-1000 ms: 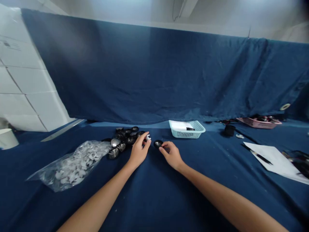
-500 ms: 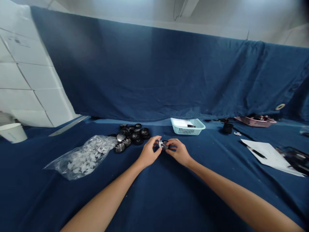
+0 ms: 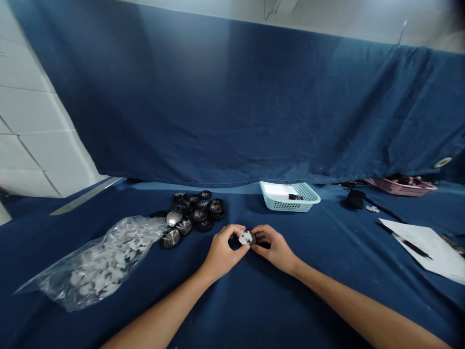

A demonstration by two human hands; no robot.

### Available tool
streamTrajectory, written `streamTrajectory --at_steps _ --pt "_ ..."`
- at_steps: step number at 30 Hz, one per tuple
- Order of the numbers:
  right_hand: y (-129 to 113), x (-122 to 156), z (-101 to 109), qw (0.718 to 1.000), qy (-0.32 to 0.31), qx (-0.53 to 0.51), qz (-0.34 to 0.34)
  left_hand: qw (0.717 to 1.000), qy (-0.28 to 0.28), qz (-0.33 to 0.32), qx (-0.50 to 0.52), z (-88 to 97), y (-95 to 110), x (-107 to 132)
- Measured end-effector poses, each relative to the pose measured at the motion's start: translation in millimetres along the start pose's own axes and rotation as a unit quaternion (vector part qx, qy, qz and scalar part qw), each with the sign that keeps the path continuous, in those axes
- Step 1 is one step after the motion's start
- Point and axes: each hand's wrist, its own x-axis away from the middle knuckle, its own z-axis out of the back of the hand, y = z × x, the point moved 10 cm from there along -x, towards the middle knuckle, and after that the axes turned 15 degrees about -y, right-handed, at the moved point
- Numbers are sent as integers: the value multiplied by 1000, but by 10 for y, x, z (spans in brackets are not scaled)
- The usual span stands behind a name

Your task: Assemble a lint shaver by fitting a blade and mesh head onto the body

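blue cloth tabletop [image 3: 327, 310], navy drape [image 3: 232, 97] hanging behind. hands together: left hand [image 3: 221, 254] and right hand [image 3: 274, 247] both pinch a small dark round disc [image 3: 253, 237] with a white plastic piece [image 3: 245, 237] on its face. from that disc: black-and-silver discs [image 3: 198, 213] piled up-left, clear bag of white pieces [image 3: 98, 266] further left, light blue basket [image 3: 290, 203] straight ahead, white paper [image 3: 425, 252] with pen [image 3: 407, 246] off right.
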Motion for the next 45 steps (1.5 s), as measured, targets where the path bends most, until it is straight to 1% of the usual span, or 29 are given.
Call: streamTrajectory --at_steps 2,5,10,13,16,20,23,25,27,28,29,30,31,32,33,34,35,36,37,39,41,43,45 --pt "39 2 -18 1000 -7 -5 -8 1000 -9 25 3 -7 -51 -25" --pt "59 7 -28 1000 -8 -6 -19 997 -38 67 10 -75 -142 -73" --pt "-22 5 -34 1000 -11 3 -25 992 -58 111 -13 -124 -207 -112" --pt "-60 9 -35 1000 -10 7 -26 990 -70 117 -34 -126 -211 -118" --pt "-53 10 -26 1000 -8 -1 -28 990 -63 118 -39 -105 -227 -107" --pt "-40 2 -8 1000 -5 1 -28 992 -52 97 -58 -108 -190 -88" --pt "-48 11 -35 1000 -8 9 -29 991 -51 89 -81 -128 -171 -72" --pt "-95 25 -70 999 -14 23 -18 989 -56 93 -97 -144 -189 -64" --pt "-196 37 -28 998 -4 57 5 987 -69 92 -116 -170 -203 -65" --pt "-268 38 50 996 12 88 21 985 -77 91 -126 -185 -209 -68" --pt "-340 35 184 990 41 134 29 982 -87 93 -137 -201 -217 -72" --pt "-409 24 371 979 78 187 32 980 -98 97 -147 -218 -226 -76" --pt "-471 1 598 962 119 245 27 976 -108 103 -155 -234 -235 -81" --pt "-476 -25 891 934 173 312 -15 974 -117 109 -162 -247 -241 -86" --pt "-444 -74 1188 919 208 332 -51 972 -124 113 -165 -256 -243 -90" --pt "-387 -149 1466 909 225 342 -82 971 -129 116 -167 -263 -241 -96" --pt "-295 -240 1723 900 229 352 -119 970 -132 116 -166 -266 -235 -101" --pt "-173 -338 1943 893 219 360 -159 971 -130 116 -165 -261 -230 -105" --pt "-31 -433 2117 888 198 366 -198 971 -127 115 -164 -254 -223 -109" --pt "272 -566 2341 877 148 369 -269 974 -120 108 -162 -239 -204 -113" --pt "518 -598 2452 861 118 372 -326 976 -114 99 -159 -228 -184 -113" --pt "670 -581 2476 847 103 376 -361 977 -111 91 -155 -223 -168 -111" --pt "716 -562 2447 842 97 382 -369 979 -109 87 -151 -222 -162 -107"
